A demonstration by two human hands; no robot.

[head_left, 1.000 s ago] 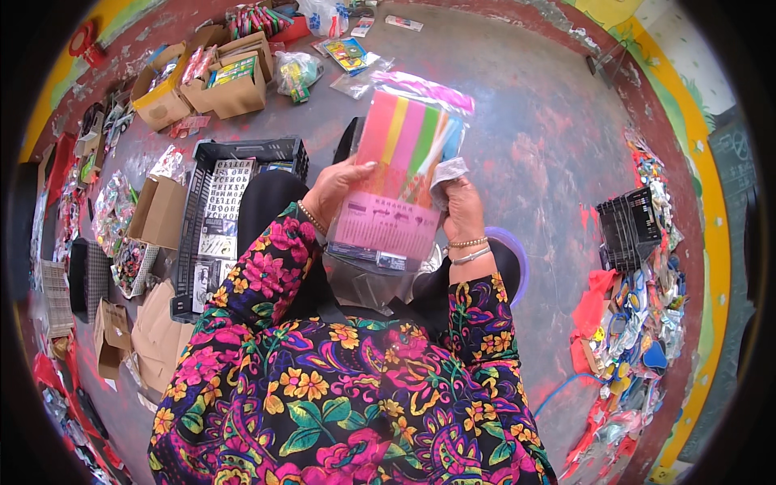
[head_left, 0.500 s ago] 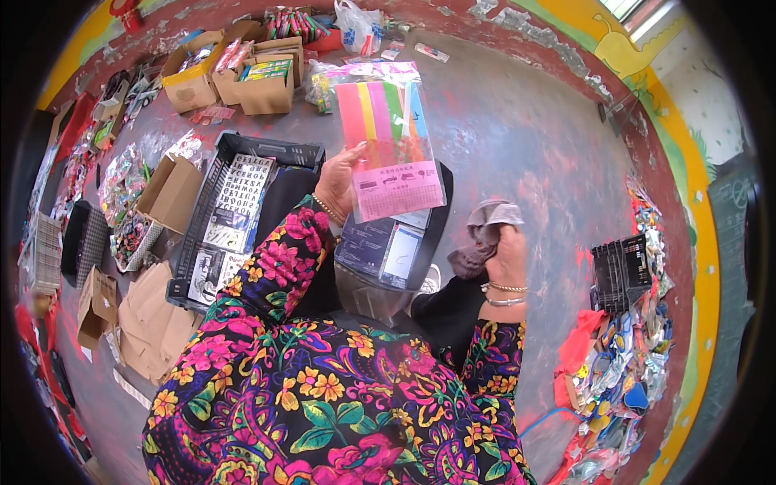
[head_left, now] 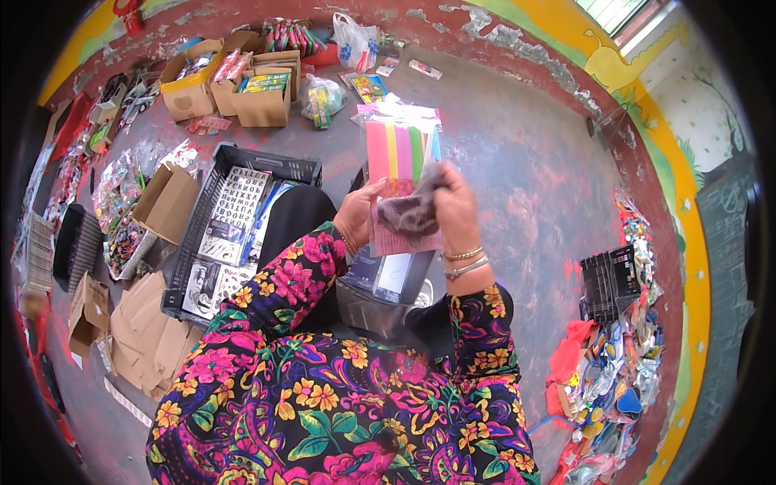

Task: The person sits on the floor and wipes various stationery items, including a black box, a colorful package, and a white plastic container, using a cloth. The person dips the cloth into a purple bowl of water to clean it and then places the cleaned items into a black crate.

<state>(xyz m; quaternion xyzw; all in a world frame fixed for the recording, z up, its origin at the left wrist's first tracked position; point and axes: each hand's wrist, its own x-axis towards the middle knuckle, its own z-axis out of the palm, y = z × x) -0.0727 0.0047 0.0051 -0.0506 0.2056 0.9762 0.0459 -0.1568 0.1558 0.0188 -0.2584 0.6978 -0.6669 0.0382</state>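
Note:
My left hand (head_left: 358,214) is closed on the left edge of a clear plastic packet of coloured paper strips (head_left: 394,147), with a pink printed label at its lower end. A grey-brown cloth (head_left: 408,217) is bunched in my right hand (head_left: 458,212) and lies across the front of the packet, hiding part of the label. Below the packet, a bin (head_left: 364,311) between my knees holds dark blue flat packs (head_left: 386,273).
By my left knee stands a black plastic crate (head_left: 279,166) of sticker sheets. Several cardboard boxes (head_left: 263,105) stand at the far left, with flattened cardboard (head_left: 145,331) nearer. At right, a black basket (head_left: 610,283) rests among heaped small goods (head_left: 618,388).
My right hand has brought the cloth from the right onto the packet's front. The packet, still in my left hand, has shifted slightly right and down.

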